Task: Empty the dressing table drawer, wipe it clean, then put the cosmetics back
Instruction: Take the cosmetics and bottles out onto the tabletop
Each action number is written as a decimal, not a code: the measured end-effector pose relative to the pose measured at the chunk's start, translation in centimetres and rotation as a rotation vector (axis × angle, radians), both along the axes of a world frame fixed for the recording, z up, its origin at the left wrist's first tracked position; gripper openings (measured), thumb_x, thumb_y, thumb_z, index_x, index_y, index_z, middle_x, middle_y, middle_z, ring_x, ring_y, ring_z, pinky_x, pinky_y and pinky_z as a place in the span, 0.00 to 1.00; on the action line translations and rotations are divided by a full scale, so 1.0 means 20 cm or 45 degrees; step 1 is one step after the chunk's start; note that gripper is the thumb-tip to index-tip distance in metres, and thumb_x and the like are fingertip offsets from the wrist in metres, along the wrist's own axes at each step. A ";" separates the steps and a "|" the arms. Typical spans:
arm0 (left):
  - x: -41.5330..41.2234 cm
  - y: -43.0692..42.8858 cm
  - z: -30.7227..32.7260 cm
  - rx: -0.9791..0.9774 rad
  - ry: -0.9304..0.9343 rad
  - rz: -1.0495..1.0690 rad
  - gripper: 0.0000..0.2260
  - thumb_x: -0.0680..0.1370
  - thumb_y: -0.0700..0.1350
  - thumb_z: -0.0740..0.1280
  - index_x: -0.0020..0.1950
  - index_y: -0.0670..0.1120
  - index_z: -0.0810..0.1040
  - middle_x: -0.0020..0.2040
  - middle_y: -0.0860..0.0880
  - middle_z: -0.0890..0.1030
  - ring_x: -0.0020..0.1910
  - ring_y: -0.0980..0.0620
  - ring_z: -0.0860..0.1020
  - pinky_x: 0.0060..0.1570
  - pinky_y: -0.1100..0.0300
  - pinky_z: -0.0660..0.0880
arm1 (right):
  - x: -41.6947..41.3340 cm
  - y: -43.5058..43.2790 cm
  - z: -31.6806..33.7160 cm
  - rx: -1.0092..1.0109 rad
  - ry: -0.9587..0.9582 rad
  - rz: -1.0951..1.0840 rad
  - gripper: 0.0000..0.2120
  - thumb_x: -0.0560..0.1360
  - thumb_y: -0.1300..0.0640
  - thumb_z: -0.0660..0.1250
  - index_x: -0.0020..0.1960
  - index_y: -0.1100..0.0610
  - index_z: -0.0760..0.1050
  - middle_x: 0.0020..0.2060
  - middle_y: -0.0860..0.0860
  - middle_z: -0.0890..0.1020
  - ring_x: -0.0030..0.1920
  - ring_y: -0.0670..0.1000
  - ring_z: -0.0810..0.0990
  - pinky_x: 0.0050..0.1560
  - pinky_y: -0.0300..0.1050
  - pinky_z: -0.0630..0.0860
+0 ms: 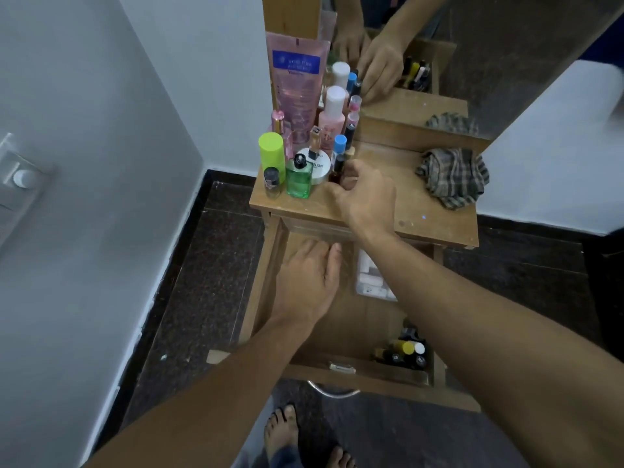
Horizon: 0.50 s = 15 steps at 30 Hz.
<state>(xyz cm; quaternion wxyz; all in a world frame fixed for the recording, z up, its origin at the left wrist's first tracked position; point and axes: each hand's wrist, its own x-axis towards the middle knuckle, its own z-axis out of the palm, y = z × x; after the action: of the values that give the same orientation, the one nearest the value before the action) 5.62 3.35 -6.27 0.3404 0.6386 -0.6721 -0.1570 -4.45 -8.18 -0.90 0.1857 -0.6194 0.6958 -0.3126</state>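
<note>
Both my forearms reach forward, bare, the right crossing higher than the left. My left hand (305, 285) lies low, palm down, fingers straight and together, pointing ahead, flat against a surface with nothing in its grip. My right hand (366, 197) is stretched further out, wrist slightly bent, back of the hand up, fingers curled inward with the thumb opposite; whether that grip has closed on anything I cannot tell. My bare feet (293, 437) stand below.

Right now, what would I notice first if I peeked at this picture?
Probably the crowd of colourful bottles at the table's back left corner, where the right hand is closed around a small dark bottle. Below, the left hand rests flat inside the open drawer, and a checked cloth lies crumpled on the right.
</note>
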 end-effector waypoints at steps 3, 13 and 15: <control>-0.02 0.04 -0.02 0.099 -0.053 -0.045 0.14 0.84 0.50 0.59 0.44 0.46 0.78 0.41 0.48 0.79 0.37 0.49 0.78 0.37 0.55 0.73 | -0.07 0.07 0.01 -0.001 -0.018 0.011 0.15 0.70 0.53 0.77 0.55 0.52 0.82 0.49 0.47 0.85 0.46 0.47 0.83 0.52 0.44 0.79; -0.25 0.23 0.04 1.102 0.134 -0.814 0.16 0.72 0.58 0.77 0.53 0.51 0.83 0.49 0.56 0.84 0.40 0.64 0.77 0.40 0.69 0.71 | -0.51 0.55 -0.09 -0.023 0.190 0.185 0.04 0.73 0.56 0.69 0.45 0.50 0.82 0.41 0.44 0.82 0.41 0.46 0.79 0.41 0.50 0.79; -0.28 0.26 0.04 1.043 -0.029 -0.806 0.17 0.71 0.61 0.77 0.52 0.52 0.82 0.48 0.56 0.83 0.40 0.62 0.77 0.38 0.66 0.71 | -0.55 0.61 -0.09 0.024 0.202 0.171 0.04 0.74 0.56 0.69 0.46 0.49 0.83 0.42 0.43 0.81 0.42 0.46 0.79 0.42 0.50 0.79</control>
<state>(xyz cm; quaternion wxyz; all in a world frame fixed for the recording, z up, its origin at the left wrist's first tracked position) 0.04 8.57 -5.38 -0.0091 0.4866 -0.7194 -0.4956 -15.54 4.03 -2.68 0.1562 -0.6858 0.6681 -0.2428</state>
